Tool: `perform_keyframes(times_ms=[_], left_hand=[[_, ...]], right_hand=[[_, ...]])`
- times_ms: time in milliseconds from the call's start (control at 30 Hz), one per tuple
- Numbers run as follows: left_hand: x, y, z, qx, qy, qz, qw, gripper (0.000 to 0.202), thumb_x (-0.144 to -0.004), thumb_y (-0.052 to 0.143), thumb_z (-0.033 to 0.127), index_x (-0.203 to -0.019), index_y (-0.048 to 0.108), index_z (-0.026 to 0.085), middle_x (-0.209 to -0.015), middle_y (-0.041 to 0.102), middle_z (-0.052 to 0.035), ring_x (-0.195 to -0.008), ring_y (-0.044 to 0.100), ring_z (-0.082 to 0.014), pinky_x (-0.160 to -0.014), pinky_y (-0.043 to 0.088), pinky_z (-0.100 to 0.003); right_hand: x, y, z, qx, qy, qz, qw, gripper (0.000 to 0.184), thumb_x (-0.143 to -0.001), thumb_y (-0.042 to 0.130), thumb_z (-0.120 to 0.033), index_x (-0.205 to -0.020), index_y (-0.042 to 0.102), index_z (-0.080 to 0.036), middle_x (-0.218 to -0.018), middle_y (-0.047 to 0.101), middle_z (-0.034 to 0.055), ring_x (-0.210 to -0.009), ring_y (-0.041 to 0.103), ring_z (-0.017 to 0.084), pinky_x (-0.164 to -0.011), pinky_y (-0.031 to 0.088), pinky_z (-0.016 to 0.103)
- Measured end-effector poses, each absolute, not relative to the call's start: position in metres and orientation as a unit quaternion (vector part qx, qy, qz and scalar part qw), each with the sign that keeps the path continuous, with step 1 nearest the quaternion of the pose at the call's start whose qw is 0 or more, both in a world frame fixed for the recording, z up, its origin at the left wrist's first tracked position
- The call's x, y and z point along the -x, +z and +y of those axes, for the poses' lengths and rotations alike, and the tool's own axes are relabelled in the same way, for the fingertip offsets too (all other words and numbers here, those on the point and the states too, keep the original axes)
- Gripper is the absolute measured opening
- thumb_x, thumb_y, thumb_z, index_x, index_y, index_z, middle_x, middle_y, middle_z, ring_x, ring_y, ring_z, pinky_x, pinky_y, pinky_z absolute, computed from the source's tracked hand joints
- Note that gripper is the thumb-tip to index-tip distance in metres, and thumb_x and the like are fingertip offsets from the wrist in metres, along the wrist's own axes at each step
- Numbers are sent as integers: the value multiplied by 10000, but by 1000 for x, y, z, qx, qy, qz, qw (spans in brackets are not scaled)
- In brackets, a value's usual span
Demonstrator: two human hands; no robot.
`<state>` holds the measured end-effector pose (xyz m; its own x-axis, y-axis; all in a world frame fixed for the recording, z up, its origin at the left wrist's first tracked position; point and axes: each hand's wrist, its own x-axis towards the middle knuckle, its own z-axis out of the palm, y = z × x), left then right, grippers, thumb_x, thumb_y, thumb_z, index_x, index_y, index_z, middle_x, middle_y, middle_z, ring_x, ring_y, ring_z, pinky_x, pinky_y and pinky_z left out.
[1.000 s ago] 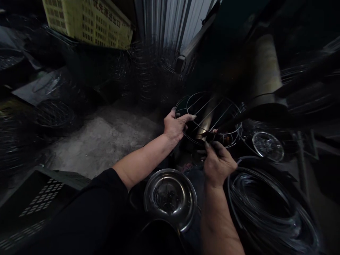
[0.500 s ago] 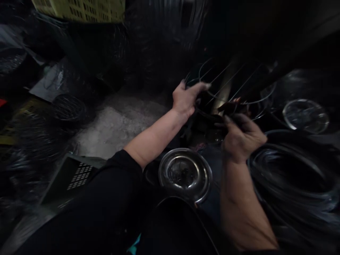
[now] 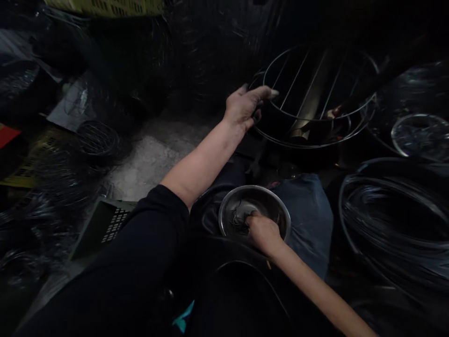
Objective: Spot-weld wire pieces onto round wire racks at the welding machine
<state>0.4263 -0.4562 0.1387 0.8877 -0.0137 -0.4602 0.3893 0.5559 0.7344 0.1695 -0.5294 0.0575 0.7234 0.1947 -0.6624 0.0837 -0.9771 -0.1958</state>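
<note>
My left hand [image 3: 243,107] is closed on the left edge of a round wire rack [image 3: 300,116], its thumb or finger lying along the rim. The rack has two hoops and straight parallel bars across it. My right hand [image 3: 264,231] reaches down into a shiny metal bowl [image 3: 253,189], fingertips bent together among thin dark wire-like pieces [image 3: 237,216]. What those fingertips pinch is too small to make out. The bowl sits at my lap, beside blue cloth [image 3: 310,220]. Behind the rack's bars is a dull brass-coloured bar [image 3: 308,110].
At right lies a large coil of wire [image 3: 389,238], with another round wire piece [image 3: 417,135] above it. A dark machine-like arm [image 3: 365,91] reaches over the rack. On the left are a green crate [image 3: 94,224], wire bundles [image 3: 98,138] and a yellow crate [image 3: 105,7].
My right hand has left the rack and dropped into the metal bowl. The rack shows more level and whole, with my left hand still at its left edge.
</note>
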Motion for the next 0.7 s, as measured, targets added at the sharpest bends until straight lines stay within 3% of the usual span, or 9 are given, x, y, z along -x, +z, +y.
perform_keyframes(times_ms=[133, 267, 400, 500, 600, 700], left_hand=[[-400, 136, -455, -435, -101, 168, 879, 697, -664, 829, 24, -1304, 582, 153, -732, 587, 18, -638, 527, -77, -551, 332, -198], [-393, 135, -458, -408, -76, 159, 896, 918, -636, 856, 33, -1455, 472, 186, -728, 600, 26, -655, 562, -104, -563, 352, -210], [-393, 134, -459, -420, -58, 153, 893, 911, -640, 827, 10, -1462, 469, 172, -694, 575, 39, -600, 547, -83, -524, 334, -189], [-392, 133, -458, -413, -55, 166, 894, 923, -574, 856, -13, -1408, 520, 195, -712, 564, 53, -578, 549, -67, -511, 331, -180], [-390, 134, -460, -420, -52, 157, 892, 872, -545, 861, -9, -1343, 564, 176, -726, 542, 60, -555, 534, -57, -487, 318, -189], [-387, 138, -463, -432, -47, 149, 888, 809, -534, 869, 20, -1280, 591, 166, -766, 525, 61, -554, 533, -48, -474, 317, -195]], right_hand=[[-167, 58, -535, 929, 358, -67, 58, 422, -921, 373, -38, -1170, 699, -137, -1188, 669, 179, -964, 723, 250, -760, 518, 301], [-160, 50, -531, 921, 374, -70, 84, 380, -915, 404, -39, -1027, 748, -154, -1172, 680, 167, -969, 722, 247, -774, 507, 296], [-160, 49, -538, 923, 363, -57, 111, 389, -867, 425, -11, -1063, 733, -144, -1163, 703, 150, -973, 721, 221, -798, 505, 276], [-170, 59, -561, 919, 314, -29, 235, 394, -813, 440, -36, -1048, 735, -147, -1040, 752, 114, -976, 715, 205, -837, 516, 272], [-189, 81, -590, 887, 168, 33, 428, 287, -804, 527, -238, -940, 774, -189, -914, 773, 89, -886, 727, 236, -796, 558, 322], [-217, 111, -611, 872, -10, 114, 476, 331, -750, 645, -469, -884, 796, -207, -830, 769, 79, -771, 723, 255, -724, 573, 353]])
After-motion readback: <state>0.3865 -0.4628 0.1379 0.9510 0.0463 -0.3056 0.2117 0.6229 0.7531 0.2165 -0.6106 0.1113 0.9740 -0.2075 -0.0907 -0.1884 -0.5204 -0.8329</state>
